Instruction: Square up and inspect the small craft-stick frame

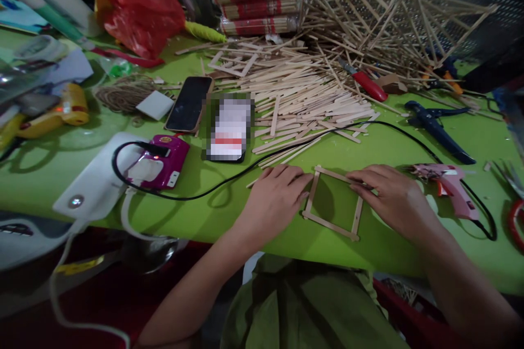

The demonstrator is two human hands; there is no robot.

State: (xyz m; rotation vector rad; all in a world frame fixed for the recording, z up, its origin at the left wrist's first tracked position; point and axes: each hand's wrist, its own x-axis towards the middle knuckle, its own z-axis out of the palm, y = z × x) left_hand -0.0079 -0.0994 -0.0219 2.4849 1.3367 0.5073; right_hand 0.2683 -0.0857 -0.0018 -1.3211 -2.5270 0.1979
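Note:
A square frame of craft sticks (331, 226) lies on the green table in front of me, its sticks overlapping at the corners. At its left side, my left hand (276, 193) has thumb and fingers closed against the stick. My right hand (388, 196) pinches the upper right corner, which its fingers partly cover. Just right of that hand lies a pink glue gun (454, 188) with its nozzle toward the hand. Beyond both hands spreads a heap of loose craft sticks (303, 87).
A black cable (213, 192) crosses the table behind my hands. Two phones (190, 103), a magenta plug adapter (174, 161) and a white power strip (96, 174) lie left. Dark blue pliers-like tool (438, 128) and red-handled scissors (516, 221) lie right. Stick structures (368, 5) stand behind.

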